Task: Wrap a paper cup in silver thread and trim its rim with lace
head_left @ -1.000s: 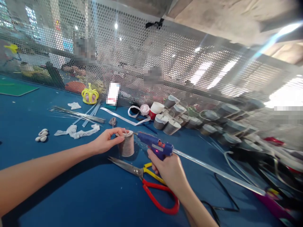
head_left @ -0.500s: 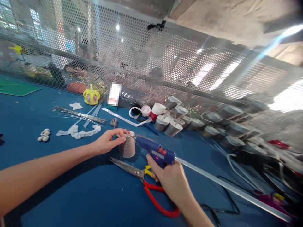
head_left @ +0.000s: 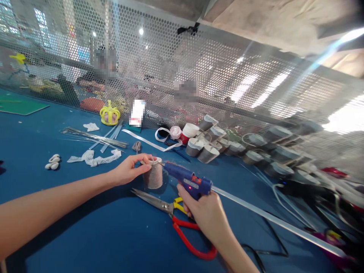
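Fingers (head_left: pixel 144 159) of the left hand (head_left: pixel 129 168) cover part of the rim of the grayish cup (head_left: pixel 153 178), so from my end I cannot see what lies beneath them. The cup stands upright on the blue table (head_left: pixel 99 231). The right hand (head_left: pixel 209 216) hides the handle of the blue glue gun (head_left: pixel 184 178), trigger included; I cannot tell whether the nozzle touches the cup's rim or stops just beside it. The glue stick (head_left: pixel 264 210) slants out of the gun's rear, and its far end, well to the right of the cup, blurs. On the near side of the cup lie scissors (head_left: pixel 165 206), their yellow handle partly behind the right hand.

I see the left forearm reaching in from the left of the cup, cut off at the frame's edge, thumb toward me. Thumb and fingers are pinching gray cord (head_left: pixel 137 146), bunched just behind the cup; whether they nip the rim too I can't make out. The right forearm rises from the near side, also cut off, its hand wrapped around the gun, nozzle aimed at the cup.
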Motion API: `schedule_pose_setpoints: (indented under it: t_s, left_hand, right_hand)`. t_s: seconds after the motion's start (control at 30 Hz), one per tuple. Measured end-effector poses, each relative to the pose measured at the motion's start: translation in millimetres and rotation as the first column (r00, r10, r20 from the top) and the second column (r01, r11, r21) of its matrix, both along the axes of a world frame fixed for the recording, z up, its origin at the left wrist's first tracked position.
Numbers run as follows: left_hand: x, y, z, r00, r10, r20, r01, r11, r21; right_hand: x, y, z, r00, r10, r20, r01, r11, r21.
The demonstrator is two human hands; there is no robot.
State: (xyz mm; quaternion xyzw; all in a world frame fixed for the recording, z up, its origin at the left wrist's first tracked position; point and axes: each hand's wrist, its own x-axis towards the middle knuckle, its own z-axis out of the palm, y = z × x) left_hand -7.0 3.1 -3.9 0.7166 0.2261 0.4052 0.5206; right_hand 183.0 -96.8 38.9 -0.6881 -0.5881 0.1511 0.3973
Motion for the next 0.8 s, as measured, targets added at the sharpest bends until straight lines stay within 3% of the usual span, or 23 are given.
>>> schedule_pose_setpoints:
  t_s: [0.17, 0.37, 0.8]
  left_hand:
    - [0, 1, -1.6, 1.000, 0.003, -0.021, -0.003, 1.000, 0.025]
    - [-1, 2, -3.0, 1.000, 0.017, -0.017, -0.016, 0.999, 0.041]
    - [0, 1, -2.7, 1.000, 0.021, -0.020, -0.020, 1.000, 0.019]
  right_hand:
    - [4, 7, -3.3, 0.991, -0.080, -0.108, 0.064, 0.987, -0.149]
    - [4, 13, -4.2, 0.981, -0.115, -0.155, 0.083, 0.976, -0.199]
    - [0, 2, -0.2, 0.995, -0.049, -0.085, 0.037, 0.991, -0.132]
